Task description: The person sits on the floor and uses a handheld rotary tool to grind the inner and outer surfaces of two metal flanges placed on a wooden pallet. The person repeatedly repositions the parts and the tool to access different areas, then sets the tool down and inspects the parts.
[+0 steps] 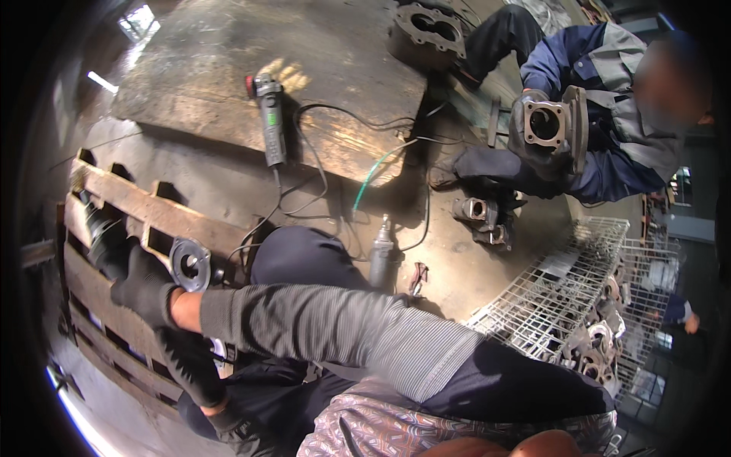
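My right arm, in a grey striped sleeve, reaches across to the left. My right hand (145,286), in a dark glove, is closed around a dark hand tool (105,234) with a brownish, brush-like tip, held over the wooden pallet. My left hand (189,364), also gloved, is lower down, below the right hand; its fingers are too dark and partly hidden to make out. Just right of my right hand, a round grey metal flange (190,263) with a central hole lies at the pallet's edge.
A wooden pallet (145,199) stands at left. An angle grinder (272,126) and a pale glove (289,76) lie on the worn tabletop (198,57), cables trailing off. A grey air tool (383,255) stands near my knee. A wire basket (544,293) holds metal castings; a seated co-worker (609,114) holds a casting.
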A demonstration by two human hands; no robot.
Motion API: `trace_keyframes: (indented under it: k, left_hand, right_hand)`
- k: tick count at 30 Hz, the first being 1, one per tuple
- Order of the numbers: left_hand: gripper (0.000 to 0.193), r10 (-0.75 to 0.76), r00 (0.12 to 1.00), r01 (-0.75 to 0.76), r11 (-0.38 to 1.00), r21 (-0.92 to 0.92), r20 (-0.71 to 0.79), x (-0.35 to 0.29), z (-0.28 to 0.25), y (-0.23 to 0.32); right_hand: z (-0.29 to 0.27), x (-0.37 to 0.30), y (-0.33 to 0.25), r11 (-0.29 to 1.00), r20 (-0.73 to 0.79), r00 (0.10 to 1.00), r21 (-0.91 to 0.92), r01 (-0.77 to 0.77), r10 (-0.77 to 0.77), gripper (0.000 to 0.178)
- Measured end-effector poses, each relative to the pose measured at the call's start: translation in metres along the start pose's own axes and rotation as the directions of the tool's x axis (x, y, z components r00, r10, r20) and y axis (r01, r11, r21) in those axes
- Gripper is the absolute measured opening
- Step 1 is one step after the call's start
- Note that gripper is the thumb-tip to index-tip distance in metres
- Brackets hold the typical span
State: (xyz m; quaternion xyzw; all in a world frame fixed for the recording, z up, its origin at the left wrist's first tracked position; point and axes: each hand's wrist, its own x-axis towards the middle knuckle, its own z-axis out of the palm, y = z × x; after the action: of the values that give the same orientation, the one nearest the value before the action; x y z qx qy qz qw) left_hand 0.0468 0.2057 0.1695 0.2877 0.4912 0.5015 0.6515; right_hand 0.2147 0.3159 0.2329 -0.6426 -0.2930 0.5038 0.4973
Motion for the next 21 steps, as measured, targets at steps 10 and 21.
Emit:
trace_keyframes:
  k: [10, 21]
  left_hand:
    - [0.039, 0.158, 0.986, -0.163, 0.858, 0.487, 0.052, -0.077, 0.042, 0.044]
    - [0.067, 0.626, 0.779, -0.441, 0.506, 0.741, 0.036, -0.103, 0.024, 0.006]
  right_hand:
    - [-0.004, -0.038, 0.017, 0.984, 0.508, 0.859, 0.115, -0.133, 0.057, 0.065]
    - [-0.014, -0.040, 0.038, 0.700, 0.561, 0.826, 0.613, -0.366, -0.059, 0.060]
